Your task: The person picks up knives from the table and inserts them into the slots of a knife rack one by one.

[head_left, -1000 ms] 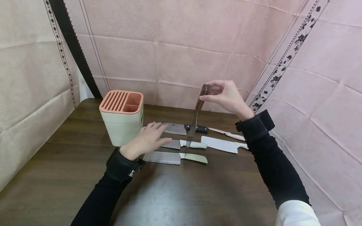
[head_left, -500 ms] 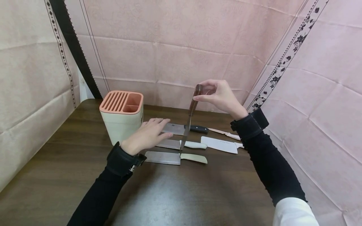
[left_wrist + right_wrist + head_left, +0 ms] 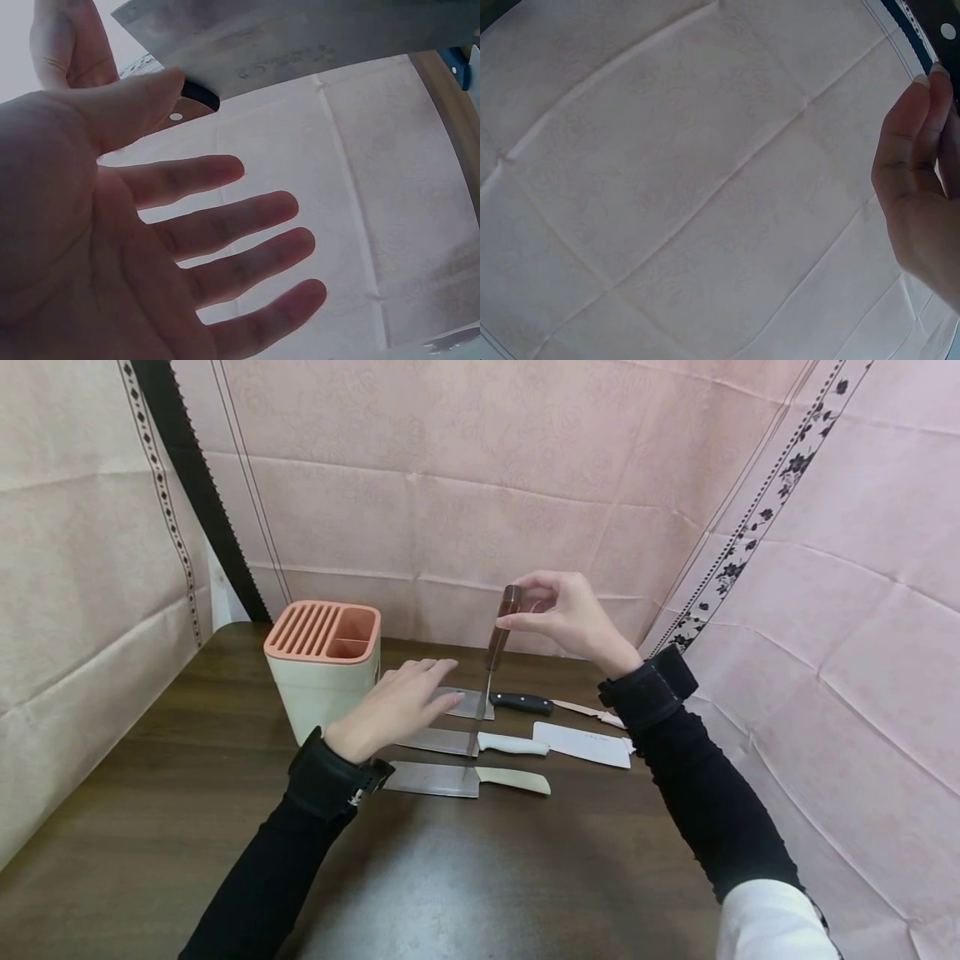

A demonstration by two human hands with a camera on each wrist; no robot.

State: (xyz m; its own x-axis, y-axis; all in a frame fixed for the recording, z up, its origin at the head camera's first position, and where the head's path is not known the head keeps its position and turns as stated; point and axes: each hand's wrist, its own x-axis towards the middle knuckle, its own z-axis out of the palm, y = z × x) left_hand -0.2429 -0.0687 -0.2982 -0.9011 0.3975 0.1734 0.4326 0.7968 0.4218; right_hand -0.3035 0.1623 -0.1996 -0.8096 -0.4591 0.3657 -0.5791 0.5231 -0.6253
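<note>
My right hand (image 3: 558, 614) pinches the brown riveted handle (image 3: 503, 622) of a cleaver between thumb and fingers. Its broad steel blade (image 3: 300, 52) points down over the other knives; in the head view it appears nearly edge-on. To the left of that blade hovers my left hand (image 3: 397, 706), fingers straight and spread, holding nothing. In the left wrist view its thumb overlaps the cleaver, but I cannot tell whether they touch. Under my hands lie a black-handled cleaver (image 3: 523, 702), a white-handled one (image 3: 513, 744) and a pale green-handled one (image 3: 513, 779).
A pale green knife holder (image 3: 318, 693) with a slotted orange top stands upright at the left. On the right of the wooden table (image 3: 465, 877) lie a white cleaver (image 3: 581, 745) and a slim pink knife (image 3: 588, 709). Pink cloth (image 3: 480, 510) hangs behind.
My right hand has carried the brown-handled cleaver leftward, and its blade has come closer to my left hand. The left hand has risen a little, shifting slightly away from me. The other knives lie still.
</note>
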